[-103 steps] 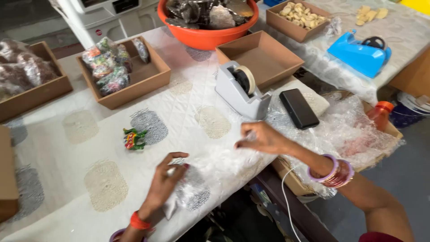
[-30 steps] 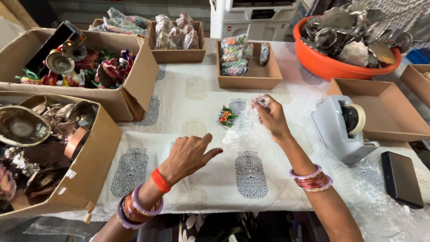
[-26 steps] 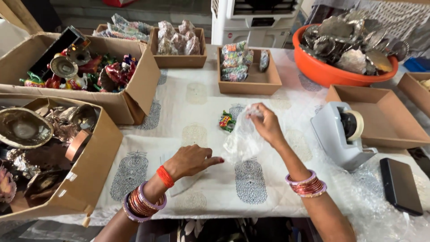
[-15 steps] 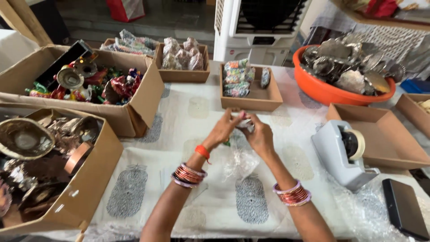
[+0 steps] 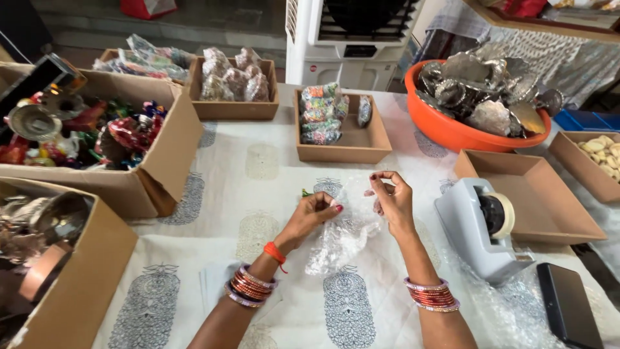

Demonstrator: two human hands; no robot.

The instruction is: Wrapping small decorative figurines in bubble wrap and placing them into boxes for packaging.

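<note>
Both my hands hold a clear plastic bag [image 5: 345,232] above the white printed tablecloth [image 5: 258,213]. My left hand [image 5: 316,213] pinches the bag's left top edge. My right hand [image 5: 391,200] pinches its right top edge, so the mouth is spread between them. The bag hangs crumpled below my fingers. A small green and colourful item [image 5: 306,192] peeks out just behind my left hand on the cloth. Red and orange bangles ring both wrists.
A grey tape dispenser [image 5: 481,226] stands right of my hands, an empty cardboard tray [image 5: 523,200] behind it, a black phone [image 5: 568,313] nearer. An orange tub of metal pieces [image 5: 478,97] sits at back right. Boxes of ornaments [image 5: 97,142] line the left.
My left hand has come up off the tablecloth and joined the right hand at the plastic bag. The bag is now spread between both hands.
</note>
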